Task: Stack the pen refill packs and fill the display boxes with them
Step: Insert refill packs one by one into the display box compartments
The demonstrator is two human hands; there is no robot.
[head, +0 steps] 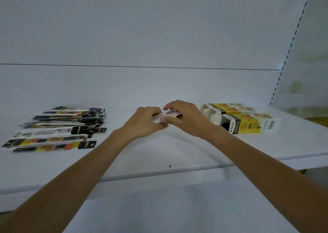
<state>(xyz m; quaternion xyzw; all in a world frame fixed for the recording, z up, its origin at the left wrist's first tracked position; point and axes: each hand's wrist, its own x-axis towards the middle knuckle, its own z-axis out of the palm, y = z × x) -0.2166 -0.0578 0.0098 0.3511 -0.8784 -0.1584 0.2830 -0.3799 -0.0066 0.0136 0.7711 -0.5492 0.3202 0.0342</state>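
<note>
My left hand point(142, 122) and my right hand point(186, 119) meet at the middle of the white shelf, both gripping a small bundle of pen refill packs point(167, 116), white side with a barcode facing up. A loose spread of several black-and-yellow refill packs point(56, 129) lies flat on the shelf to the left. To the right, yellow-and-white display boxes point(239, 119) lie on their sides with their open ends toward my hands; the nearest one shows a dark opening.
The white shelf point(177, 149) has a rounded front edge point(159, 173) close to me. A white back panel rises behind it. A slotted upright point(291, 42) and a side panel stand at the right. A small dark speck point(170, 166) lies near the front edge.
</note>
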